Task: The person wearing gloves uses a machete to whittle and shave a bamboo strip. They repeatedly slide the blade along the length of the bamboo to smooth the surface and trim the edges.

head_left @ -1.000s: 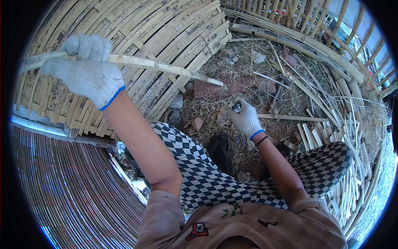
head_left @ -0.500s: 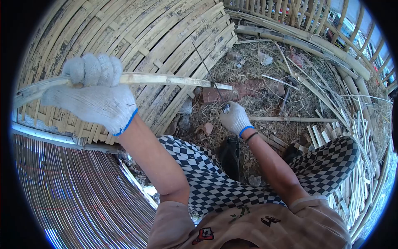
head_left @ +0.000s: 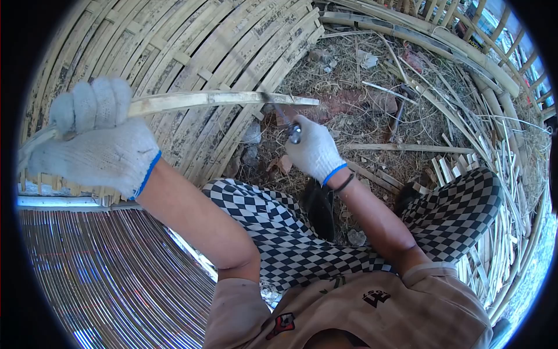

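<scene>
My left hand (head_left: 96,131), in a white knitted glove with a blue cuff, is wrapped round a long split bamboo strip (head_left: 203,99). The strip bows across to the right, and its pale free end reaches close to my other hand. My gloved right hand (head_left: 314,146) is closed round the handle of a long, thin-bladed knife (head_left: 282,113). Its blade, smeared by motion toward the tip, points up and left and crosses the strip near the free end. Most of the handle is hidden in the glove; a shiny metal end shows at the thumb side.
A woven bamboo panel (head_left: 168,52) stands on the left, above a slatted surface (head_left: 122,267). Below the strip's end lies a reddish brick block (head_left: 349,104) among shavings. A hammer-like tool (head_left: 399,116) and cut bamboo pieces (head_left: 450,174) lie to the right. Bamboo poles (head_left: 418,38) edge the back.
My left hand has moved left, drawing the bamboo strip with it. My right hand has come up and left with the knife, whose blade now leans further left.
</scene>
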